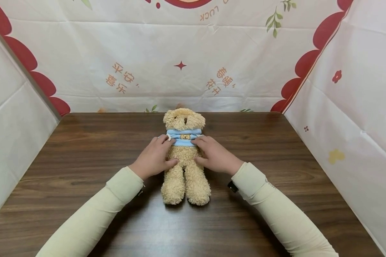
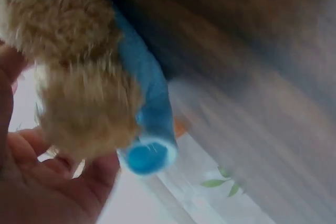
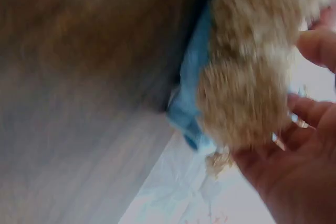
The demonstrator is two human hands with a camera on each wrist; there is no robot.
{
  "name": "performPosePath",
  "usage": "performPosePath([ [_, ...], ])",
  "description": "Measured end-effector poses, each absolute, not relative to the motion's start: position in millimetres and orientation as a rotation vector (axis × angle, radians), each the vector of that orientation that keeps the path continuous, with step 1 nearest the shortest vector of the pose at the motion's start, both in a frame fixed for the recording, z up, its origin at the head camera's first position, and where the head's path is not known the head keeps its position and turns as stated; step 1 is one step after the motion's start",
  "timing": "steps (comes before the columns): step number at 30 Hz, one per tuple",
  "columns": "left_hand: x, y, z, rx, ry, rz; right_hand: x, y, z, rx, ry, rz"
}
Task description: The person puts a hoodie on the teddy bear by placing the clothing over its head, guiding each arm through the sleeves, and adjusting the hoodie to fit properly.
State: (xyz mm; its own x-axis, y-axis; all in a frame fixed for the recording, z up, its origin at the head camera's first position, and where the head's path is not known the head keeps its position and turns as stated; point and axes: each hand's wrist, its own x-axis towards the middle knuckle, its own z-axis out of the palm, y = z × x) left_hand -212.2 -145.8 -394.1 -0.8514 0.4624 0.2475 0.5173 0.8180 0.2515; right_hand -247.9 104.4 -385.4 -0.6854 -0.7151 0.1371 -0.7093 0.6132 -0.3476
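A fluffy tan teddy bear (image 1: 184, 155) lies on its back on the table, head at the far side and feet toward me. It has on a light blue shirt (image 1: 184, 142) with white trim and a small bear-face patch, bunched up above the belly. My left hand (image 1: 154, 156) grips the bear's side, fingers at the shirt and thumb on the lower belly. On the opposite side my right hand (image 1: 217, 155) holds it the same way. The left wrist view shows a blue sleeve (image 2: 152, 95) with a round open cuff beside tan fur (image 2: 86, 108). Some fingertips are hidden behind the fur.
The dark wood-grain table (image 1: 93, 153) spreads to both sides of the bear. A white printed cloth (image 1: 177, 46) with red scalloped borders hangs behind the far edge. White cloth walls (image 1: 354, 117) flank the table on the left and right.
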Motion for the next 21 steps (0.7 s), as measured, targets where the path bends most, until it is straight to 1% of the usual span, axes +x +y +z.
performPosePath([
  [4,-218.9,-157.2,-387.3,-0.934,-2.840,-0.593,-257.0,118.2,-378.9,-1.338,2.644,-0.674],
  [7,-221.4,-165.0,-380.6,-1.072,-2.841,-0.674,-261.8,123.8,-379.4,-1.431,2.610,-0.629],
  [9,-221.3,-168.4,-378.1,-1.148,-2.831,-0.669,-262.7,124.1,-380.9,-1.501,2.638,-0.537],
  [12,-221.9,-170.6,-380.0,-1.257,-2.754,-0.534,-262.7,124.0,-383.8,-1.593,2.692,-0.404],
  [16,-220.4,-173.5,-384.3,-1.307,-2.699,-0.371,-262.7,126.5,-386.3,-1.657,2.729,-0.330],
  [21,-215.5,-178.8,-388.4,-1.267,-2.722,-0.281,-264.5,126.5,-389.7,-1.740,2.729,-0.300],
])
